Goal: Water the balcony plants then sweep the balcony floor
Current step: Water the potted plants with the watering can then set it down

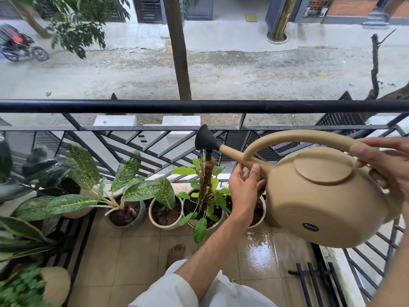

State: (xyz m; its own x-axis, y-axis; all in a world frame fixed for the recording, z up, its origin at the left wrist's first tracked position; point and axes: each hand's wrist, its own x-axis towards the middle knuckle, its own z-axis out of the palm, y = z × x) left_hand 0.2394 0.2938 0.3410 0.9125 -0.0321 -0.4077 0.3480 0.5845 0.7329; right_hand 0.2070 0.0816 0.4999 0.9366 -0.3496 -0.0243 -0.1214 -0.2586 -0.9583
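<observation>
Right hand [382, 165] curls round the arched handle of the tan watering can [325, 196], held above the potted plants [199, 196] by the railing [132, 106]; left hand [245, 187] cups the spout's base, fingers wrapped.

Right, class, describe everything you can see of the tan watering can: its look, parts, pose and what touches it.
The tan, round-bodied plastic watering can looks matte and smooth, with a flat circular disc on top, faint ridges and a small dark oval label on its side. A long arched handle runs from the spout's base to the rear. Its slim spout ends in a black funnel-shaped rose. It is held in the air above the potted plants. The right hand grips the handle's rear; the left hand holds the spout's base.
</observation>
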